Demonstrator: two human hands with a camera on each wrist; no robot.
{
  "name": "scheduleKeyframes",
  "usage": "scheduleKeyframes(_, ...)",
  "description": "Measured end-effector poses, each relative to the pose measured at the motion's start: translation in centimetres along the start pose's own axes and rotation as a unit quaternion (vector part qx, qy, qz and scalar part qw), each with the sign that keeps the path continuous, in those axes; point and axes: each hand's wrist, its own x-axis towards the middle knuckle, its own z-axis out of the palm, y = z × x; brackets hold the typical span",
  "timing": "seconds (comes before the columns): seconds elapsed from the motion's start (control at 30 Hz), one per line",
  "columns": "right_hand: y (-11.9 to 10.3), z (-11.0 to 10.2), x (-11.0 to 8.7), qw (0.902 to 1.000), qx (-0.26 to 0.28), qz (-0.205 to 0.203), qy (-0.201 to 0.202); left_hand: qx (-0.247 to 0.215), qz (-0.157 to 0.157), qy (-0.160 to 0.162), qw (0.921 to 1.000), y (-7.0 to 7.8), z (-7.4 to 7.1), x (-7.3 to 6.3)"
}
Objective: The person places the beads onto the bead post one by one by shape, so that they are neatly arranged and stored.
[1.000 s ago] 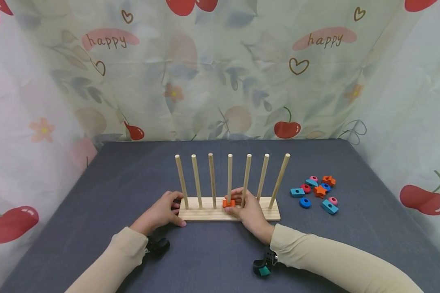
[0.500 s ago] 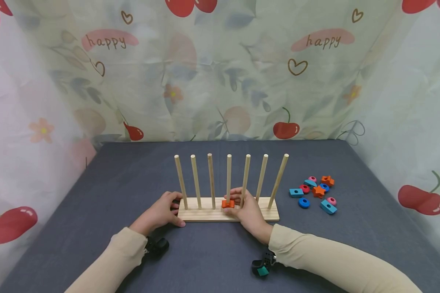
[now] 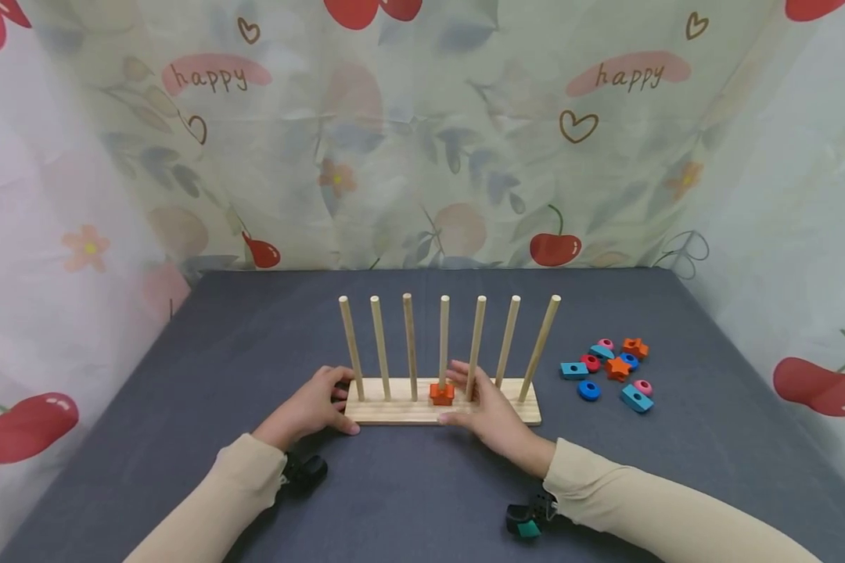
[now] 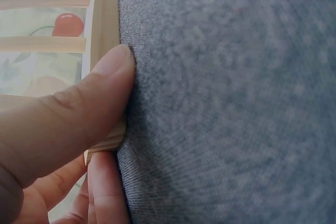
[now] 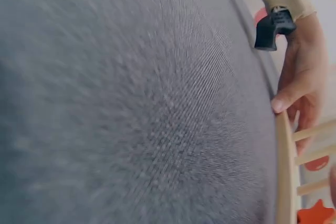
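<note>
A wooden peg stand (image 3: 394, 414) with several upright dowels lies across the table in the head view. My left hand (image 3: 311, 408) grips its left end, the thumb (image 4: 105, 85) along the front edge and the fingers against the end face. An orange star bead (image 3: 441, 394) sits low on the middle peg, flat against the base; its star outline shows in the right wrist view (image 5: 315, 214). My right hand (image 3: 498, 418) is just right of the bead, apart from it, fingers behind the peg to its right and thumb at the stand's front edge. Nothing is in its grasp.
Right of the stand lies a loose group of beads: orange stars (image 3: 617, 369), blue rings (image 3: 588, 391), light-blue blocks (image 3: 637, 399), and red (image 3: 591, 363) and pink rings. A dark cloth (image 3: 408, 493) covers the table; a printed curtain (image 3: 422, 156) stands behind it.
My right hand has let go of the orange star bead and drawn back slightly to the right, its fingers spreading. The bead stays on the middle peg. My left hand keeps its grip.
</note>
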Motion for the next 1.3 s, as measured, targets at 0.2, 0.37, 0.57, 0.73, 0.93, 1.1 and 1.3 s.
scheduleKeyframes(0.2, -0.9, -1.7, -1.7, 0.9964, -0.057, 0.013, -0.061, 0.000, -0.002, 0.000, 1.0000, -0.1, 0.0, 0.1)
scheduleKeyframes(0.37, -2.3, -3.5, -3.3, 0.9893, -0.074, 0.041, -0.119, 0.000, -0.007, -0.003, 1.0000, 0.0, -0.1, 0.0)
scheduleKeyframes(0.57, -4.5, -6.4, -4.7, 0.9785, -0.115, 0.053, -0.163, 0.005, -0.006, -0.001, 1.0000, 0.3, -0.2, -0.2)
scheduleKeyframes(0.73, -6.4, -9.7, -6.6, 0.9776, -0.154, 0.028, -0.141, 0.006, -0.005, -0.001, 1.0000, 0.2, -0.2, -0.1)
scheduleKeyframes(0.93, -7.6, -14.7, -7.8, 0.9816, -0.168, -0.072, -0.054, 0.004, -0.001, 0.001, 1.0000, 0.3, -0.1, 0.0)
scheduleKeyframes(1.1, -7.2, -18.3, -7.1, 0.9768, -0.186, -0.093, 0.052, -0.002, 0.010, -0.005, 0.9999, 0.0, -0.2, 0.0)
scheduleKeyframes(1.3, -5.4, -21.1, -5.4, 0.9710, -0.185, -0.055, 0.141, -0.002, 0.026, -0.012, 0.9996, 0.0, -0.3, -0.1)
